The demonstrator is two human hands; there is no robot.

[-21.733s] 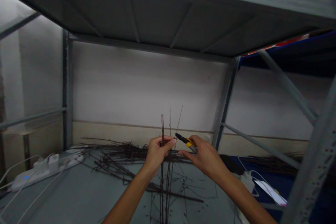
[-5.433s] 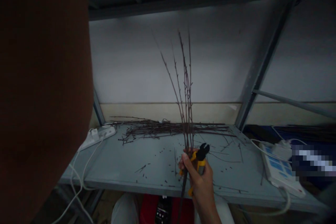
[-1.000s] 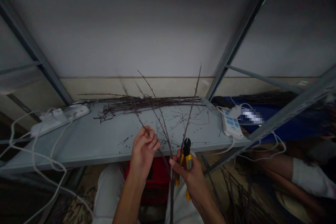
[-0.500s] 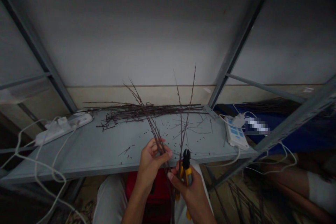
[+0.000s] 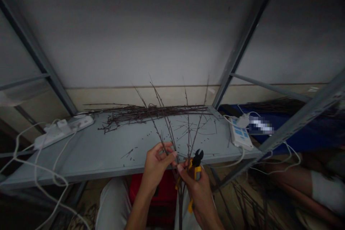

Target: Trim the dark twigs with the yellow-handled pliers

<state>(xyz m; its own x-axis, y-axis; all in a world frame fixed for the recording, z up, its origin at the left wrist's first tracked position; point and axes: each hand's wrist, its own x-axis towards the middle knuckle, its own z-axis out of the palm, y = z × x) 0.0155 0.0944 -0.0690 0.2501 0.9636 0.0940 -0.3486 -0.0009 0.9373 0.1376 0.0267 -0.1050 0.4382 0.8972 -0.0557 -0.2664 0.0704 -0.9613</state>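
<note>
Left hand: our left hand (image 5: 157,161) is curled, thumb and fingertips pinching the bare twigs (image 5: 167,128) just above the bundle's lower stems, with the fingertips almost meeting the right hand.

Right hand: our right hand (image 5: 195,188) is clenched around the yellow-handled side cutters (image 5: 197,170) and the stems together; the exact finger grip on the stems is hidden.

Cutters: they stand nearly upright in our right palm, black jaws up and closed as far as we can tell, just beside the twigs.

Twigs: the thin, dark bundle fans upward from our hands, over the front edge of the shelf, its tips reaching toward the wall (image 5: 134,32); the stems run down past our hands toward our lap.

Shelf: a grey metal shelf (image 5: 81,147) lies ahead of us, with a long pile of twigs (image 5: 140,114) lying crosswise along its back and small cut clippings (image 5: 129,153) scattered over its top.

Power: a white power strip (image 5: 63,132) lies at the shelf's left end, and a second one with blue panels (image 5: 239,134) sits at its right end; white cables (image 5: 35,165) hang off the left side.

Below: our white trousers (image 5: 111,201) and a red object (image 5: 151,196) show under our hands, and more twigs (image 5: 250,205) lie on the floor at right.
</note>
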